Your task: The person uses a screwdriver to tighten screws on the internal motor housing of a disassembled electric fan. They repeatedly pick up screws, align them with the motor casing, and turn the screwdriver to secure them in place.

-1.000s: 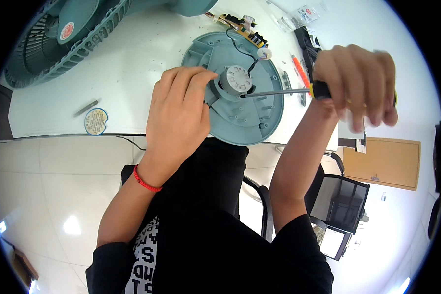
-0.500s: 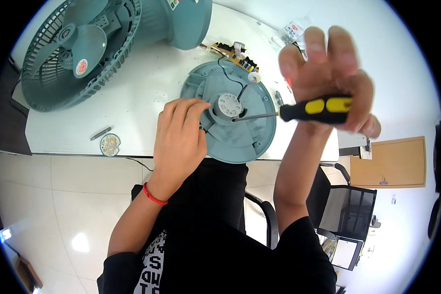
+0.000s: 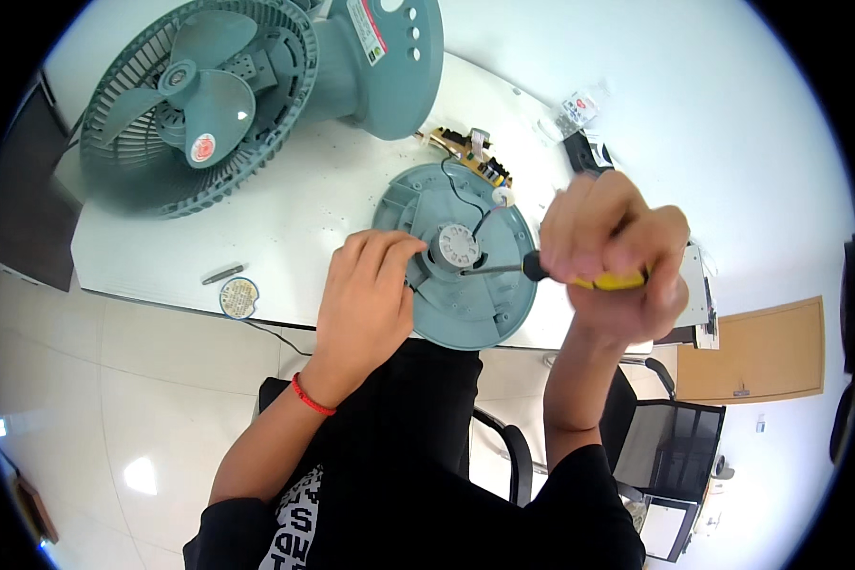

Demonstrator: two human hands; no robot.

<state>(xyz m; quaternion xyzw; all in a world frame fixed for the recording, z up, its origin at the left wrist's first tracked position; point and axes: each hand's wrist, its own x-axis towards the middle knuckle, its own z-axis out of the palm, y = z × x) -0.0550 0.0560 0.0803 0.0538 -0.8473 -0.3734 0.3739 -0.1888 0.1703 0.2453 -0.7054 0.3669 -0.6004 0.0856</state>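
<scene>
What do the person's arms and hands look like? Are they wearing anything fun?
Short black sleeves leave both forearms bare. Both hands have no gloves. The left hand has a bright red, cord-like bracelet at its wrist. The right hand is a bit blurry, but no bracelet shows there.

Bright, even indoor lt. — 1 strong glare patch on floor [image 3: 195, 408]; R hand [image 3: 619, 256] partly blurred; wall [image 3: 731, 142] near-white; fisheye bend, blk corners.
</scene>
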